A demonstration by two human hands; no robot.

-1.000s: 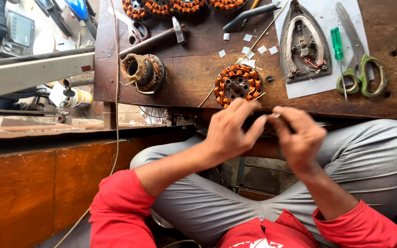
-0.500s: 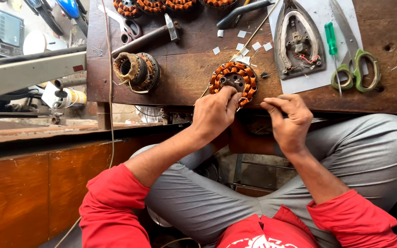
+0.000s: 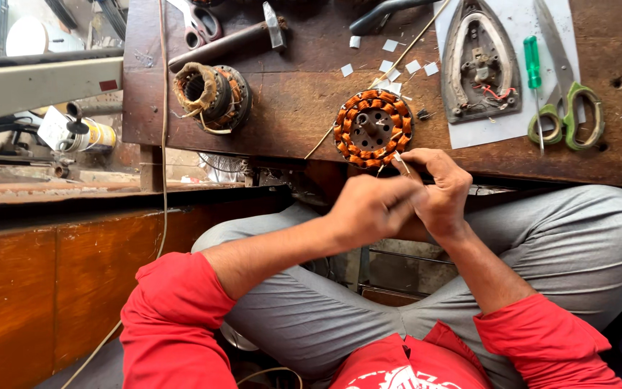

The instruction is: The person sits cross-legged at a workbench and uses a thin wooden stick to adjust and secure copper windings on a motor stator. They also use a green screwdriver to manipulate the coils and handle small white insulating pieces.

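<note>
A round stator [image 3: 373, 128] wound with copper coils lies near the front edge of the wooden workbench [image 3: 304, 108]. Just below it my two hands meet. My left hand [image 3: 368, 210] is closed, its fingertips touching those of my right hand [image 3: 440, 189]. Between the fingers of both hands is a thin wire lead [image 3: 400, 161] that runs up to the stator's lower right edge. Both sleeves are red.
A second, older coil winding [image 3: 212, 94] sits at the bench's left. A hammer [image 3: 232, 42], an iron soleplate [image 3: 482, 65] on white paper, a green screwdriver [image 3: 534, 72], green-handled scissors [image 3: 569, 108] and several white paper scraps [image 3: 390, 66] lie on the bench. My grey-trousered knees [image 3: 584, 245] are below.
Both hands have stayed together at the stator's lower edge while the view shifted; the right hand has drawn closer to the left, pinching at the wire.
</note>
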